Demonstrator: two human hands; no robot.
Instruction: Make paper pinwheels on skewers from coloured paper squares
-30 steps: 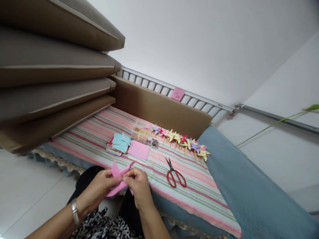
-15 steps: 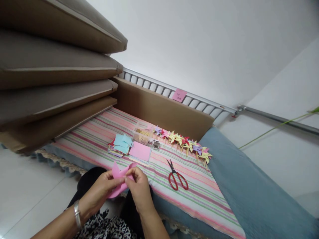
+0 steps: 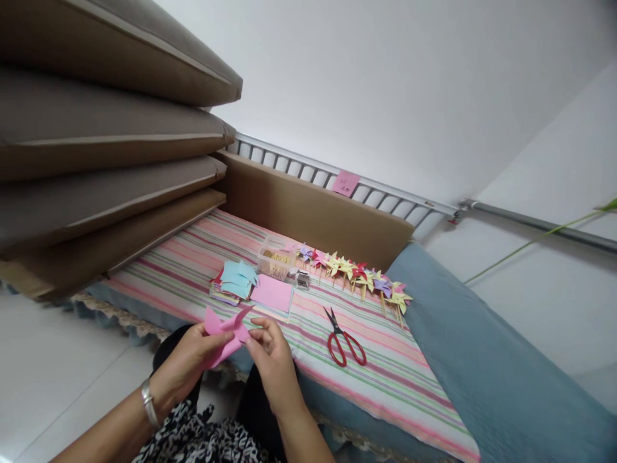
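Observation:
A pink paper pinwheel (image 3: pixel 226 331), its points folded inward, is held up over my lap. My left hand (image 3: pixel 195 354) grips it from the left, with the thumb pressed across the folded middle. At its right edge my right hand (image 3: pixel 270 352) has thumb and fingers on a corner of the paper, the fingers curled. Just beyond lie a stack of pink paper squares (image 3: pixel 272 292) and a pile of cut blue paper (image 3: pixel 238 280). Red-handled scissors (image 3: pixel 341 341) rest to the right, blades pointing away from me.
A clear plastic box (image 3: pixel 276 258) of thin sticks stands behind the paper, with a small metal clip (image 3: pixel 303 280) beside it. Finished pinwheels (image 3: pixel 359 273) on sticks line the back. Stacked cushions (image 3: pixel 110 122) rise at the left; a brown board (image 3: pixel 308 215) borders the striped cloth (image 3: pixel 385 379).
The pinwheel has tilted and shifted slightly left in my left hand. My right hand has moved from its middle to its right edge, and the paper points stand more open.

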